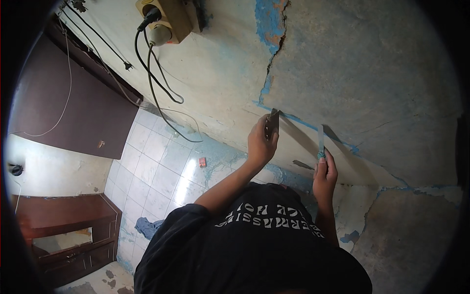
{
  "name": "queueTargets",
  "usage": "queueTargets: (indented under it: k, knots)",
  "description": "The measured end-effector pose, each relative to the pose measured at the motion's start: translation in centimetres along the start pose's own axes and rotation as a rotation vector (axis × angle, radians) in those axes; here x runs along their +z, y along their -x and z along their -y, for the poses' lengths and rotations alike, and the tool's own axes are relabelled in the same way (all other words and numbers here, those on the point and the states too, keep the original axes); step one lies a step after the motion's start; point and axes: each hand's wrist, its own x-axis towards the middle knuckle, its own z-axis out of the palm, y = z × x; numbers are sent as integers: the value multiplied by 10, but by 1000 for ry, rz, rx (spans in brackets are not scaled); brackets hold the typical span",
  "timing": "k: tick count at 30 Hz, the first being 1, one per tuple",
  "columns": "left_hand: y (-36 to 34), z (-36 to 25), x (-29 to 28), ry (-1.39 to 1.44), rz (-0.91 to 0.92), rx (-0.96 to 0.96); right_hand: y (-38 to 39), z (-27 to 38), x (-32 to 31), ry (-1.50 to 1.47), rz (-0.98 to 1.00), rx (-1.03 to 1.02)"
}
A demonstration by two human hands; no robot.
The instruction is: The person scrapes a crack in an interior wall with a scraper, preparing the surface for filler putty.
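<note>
My left hand [262, 142] grips a dark flat plate, likely a scraper blade [273, 121], with its top edge against the wall [362, 63] at a thin blue line of exposed paint. To the right, my right hand [324, 179] holds a narrow metal putty knife [320, 134] by its teal handle, the blade pointing upward near that same line. Whether this blade touches the wall is unclear. A jagged crack with peeling blue and orange paint [268, 27] runs upward from the line.
A yellowish socket box [178, 27] with plugs and dangling cables is on the upper-left wall. A tiled floor [144, 166] carries a small red item [202, 162] and a crumpled blue cloth [149, 226]. A brown cabinet [73, 213] and purple panel [83, 112] are at left.
</note>
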Motion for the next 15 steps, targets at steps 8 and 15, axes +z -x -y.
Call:
queueTargets:
  k: [8,15]
  knots:
    - [3,-8,9,-158,-44,135,-9,0,-25,-9,26,-16]
    - [6,-18,18,-129,-75,-70,-16,11,-44,-39,100,58]
